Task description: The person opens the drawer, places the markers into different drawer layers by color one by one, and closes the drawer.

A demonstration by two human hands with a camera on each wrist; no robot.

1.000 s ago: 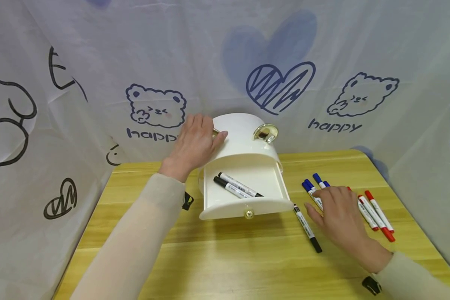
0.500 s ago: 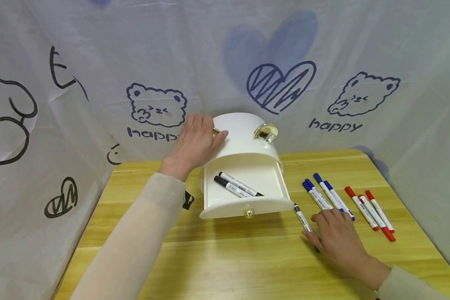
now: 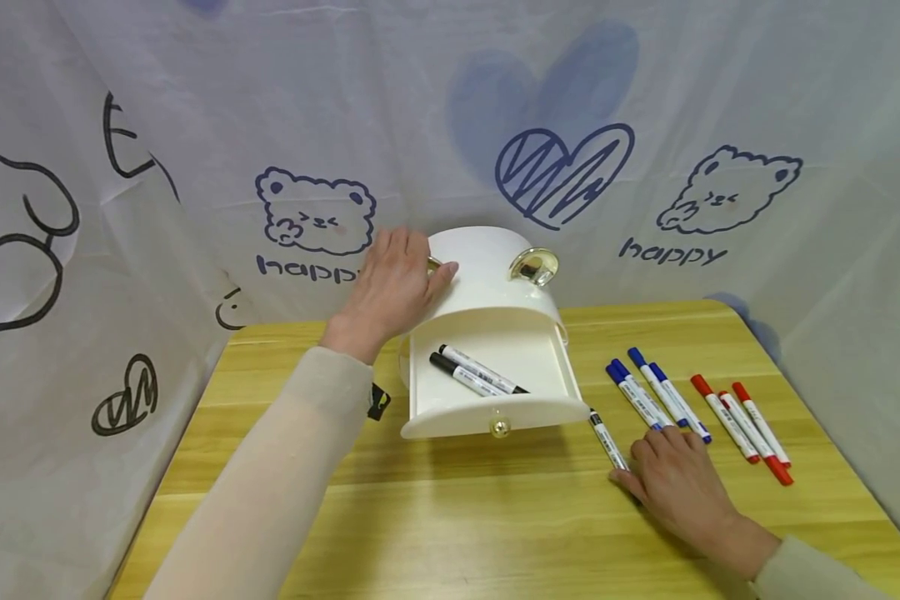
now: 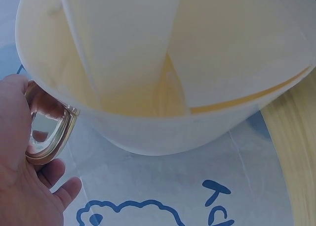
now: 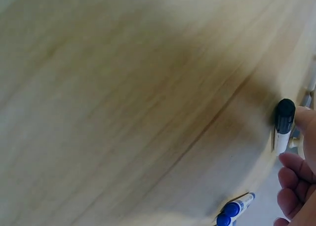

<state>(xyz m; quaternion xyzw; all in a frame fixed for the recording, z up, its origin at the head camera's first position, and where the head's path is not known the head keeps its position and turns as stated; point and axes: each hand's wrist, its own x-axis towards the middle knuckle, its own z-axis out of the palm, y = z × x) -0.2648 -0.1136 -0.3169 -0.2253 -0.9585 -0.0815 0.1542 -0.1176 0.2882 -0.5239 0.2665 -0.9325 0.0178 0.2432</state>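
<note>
In the head view, a white drawer box (image 3: 487, 292) with a gold ear (image 3: 534, 267) has its drawer (image 3: 547, 354) pulled out. Inside lie two black markers (image 3: 468, 375). My left hand (image 3: 393, 287) grips the box's other gold ear (image 4: 57, 124), with thumb and fingers on either side of it in the left wrist view. My right hand (image 3: 678, 487) pinches a third black marker (image 3: 607, 440) on the table, covering part of its capped end. In the right wrist view, the thumb lies against that black cap (image 5: 285, 114) and the fingertips (image 5: 291, 162) sit close by.
Several blue markers (image 3: 667, 392) lie just beyond my right hand. Red markers (image 3: 750, 425) are farther right. A gold knob (image 3: 499, 427) sticks out from the drawer front. A printed cloth (image 3: 435, 108) surrounds the back and sides of the wooden table (image 3: 450, 533).
My right hand has come from over the blue and red markers toward the near left, down to the single black marker. My left hand stays on the gold ear.
</note>
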